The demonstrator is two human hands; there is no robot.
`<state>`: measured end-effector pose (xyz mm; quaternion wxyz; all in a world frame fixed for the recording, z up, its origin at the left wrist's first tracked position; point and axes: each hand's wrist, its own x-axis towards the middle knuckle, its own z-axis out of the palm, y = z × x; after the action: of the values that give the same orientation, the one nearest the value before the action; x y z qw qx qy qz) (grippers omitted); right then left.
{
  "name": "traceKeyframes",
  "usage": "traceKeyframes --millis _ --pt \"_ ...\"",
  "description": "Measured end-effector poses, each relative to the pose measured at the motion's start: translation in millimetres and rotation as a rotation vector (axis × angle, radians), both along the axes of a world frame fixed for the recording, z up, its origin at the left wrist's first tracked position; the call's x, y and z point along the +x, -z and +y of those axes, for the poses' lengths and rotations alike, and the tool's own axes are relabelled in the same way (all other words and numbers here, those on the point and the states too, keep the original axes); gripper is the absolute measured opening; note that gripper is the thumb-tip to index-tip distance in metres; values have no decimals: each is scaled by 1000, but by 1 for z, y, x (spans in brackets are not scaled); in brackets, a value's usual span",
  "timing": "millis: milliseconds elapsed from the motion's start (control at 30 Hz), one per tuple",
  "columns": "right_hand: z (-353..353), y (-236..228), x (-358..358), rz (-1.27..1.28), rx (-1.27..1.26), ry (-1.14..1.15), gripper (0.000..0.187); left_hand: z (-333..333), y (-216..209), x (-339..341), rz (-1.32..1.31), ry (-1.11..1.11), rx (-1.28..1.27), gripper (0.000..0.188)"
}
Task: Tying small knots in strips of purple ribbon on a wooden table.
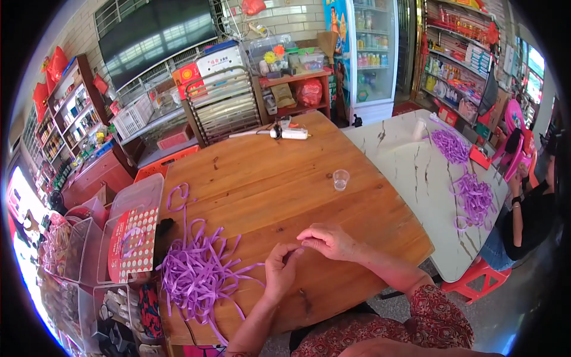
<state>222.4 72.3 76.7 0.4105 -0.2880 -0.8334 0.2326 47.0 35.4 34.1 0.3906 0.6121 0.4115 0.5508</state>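
Note:
My left hand (281, 272) and my right hand (330, 241) meet over the front part of the wooden table (256, 178). Thumb and fingers of each are pinched, and the fingertips nearly touch. What lies between them is too small to make out. To the left of my left hand sits a loose, tangled heap of purple ribbon (199, 276). One strand stretches from the heap toward my left wrist, but I cannot tell whether it runs into the hand. Another strand curls away at the heap's far side.
A small clear plastic cup (340, 179) stands beyond my hands. White tools (291, 133) lie at the far edge. Clear bins (80, 250) line the left side. On the right, a marbled table (404, 160) bears more purple ribbon (474, 199), and another person (529, 217) sits beside it.

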Motion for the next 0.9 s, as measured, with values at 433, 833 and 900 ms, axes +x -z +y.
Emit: traceKeyframes --millis 433,833,900 --pt "36 2 28 321 -155 167 15 15 -19 -6 -409 -118 -423 6" --pt "14 10 3 -169 375 94 38 6 -14 -8 -482 -32 -452 4" --pt "14 10 5 -170 385 70 36 5 -12 -6 -496 -14 -425 4"
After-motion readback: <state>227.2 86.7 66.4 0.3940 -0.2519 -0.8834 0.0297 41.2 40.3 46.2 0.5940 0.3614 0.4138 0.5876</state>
